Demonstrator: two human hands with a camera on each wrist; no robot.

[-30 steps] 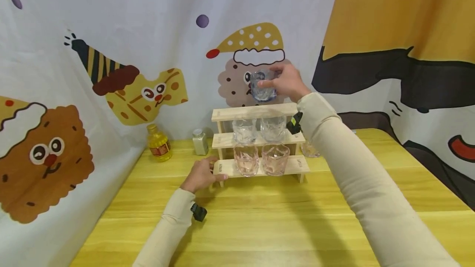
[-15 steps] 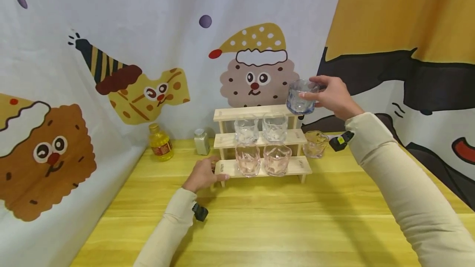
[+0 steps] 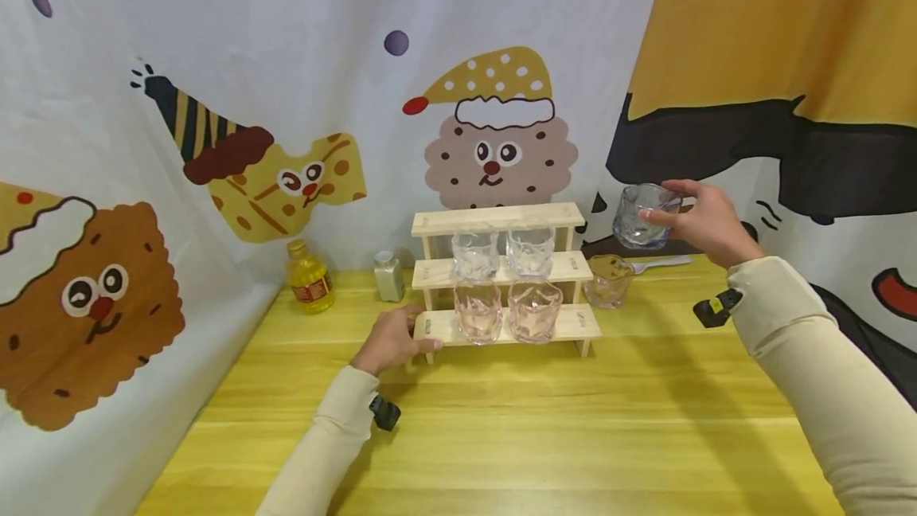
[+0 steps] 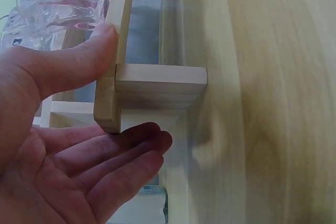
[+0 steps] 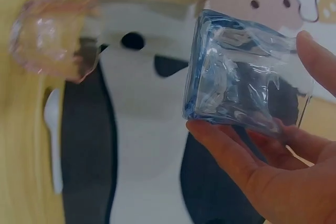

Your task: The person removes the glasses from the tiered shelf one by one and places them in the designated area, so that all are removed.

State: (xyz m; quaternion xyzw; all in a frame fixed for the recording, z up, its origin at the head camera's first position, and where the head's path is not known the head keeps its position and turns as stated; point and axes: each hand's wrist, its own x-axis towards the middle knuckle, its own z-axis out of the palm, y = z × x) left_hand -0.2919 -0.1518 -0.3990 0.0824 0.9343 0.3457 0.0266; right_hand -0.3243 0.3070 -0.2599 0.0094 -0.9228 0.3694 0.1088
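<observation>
My right hand (image 3: 705, 221) holds a bluish clear glass (image 3: 645, 217) in the air, right of the stepped wooden rack (image 3: 501, 216). Up close in the right wrist view, thumb and fingers grip this glass (image 5: 236, 72) on opposite sides. The left end of the rack's lowest shelf (image 4: 108, 103) is between the thumb and fingers of my left hand (image 3: 389, 338), thumb on top. Two pinkish glasses, a left one (image 3: 478, 313) and a right one (image 3: 534, 313), sit on that shelf. Two clear glasses (image 3: 475, 255) (image 3: 530, 253) occupy the middle shelf. Nothing stands on the top one.
Beside the rack's right end stands another pinkish glass (image 3: 609, 283), with a white plastic spoon (image 3: 666, 262) behind it. A yellow oil bottle (image 3: 310, 277) and a small white-filled jar (image 3: 389, 277) are at the back left. A printed curtain (image 3: 387, 118) hangs behind the table (image 3: 501, 436).
From over the top shelf, my right hand has carried the bluish glass rightward and lower, past the rack's end. My left hand has stayed at the lowest shelf.
</observation>
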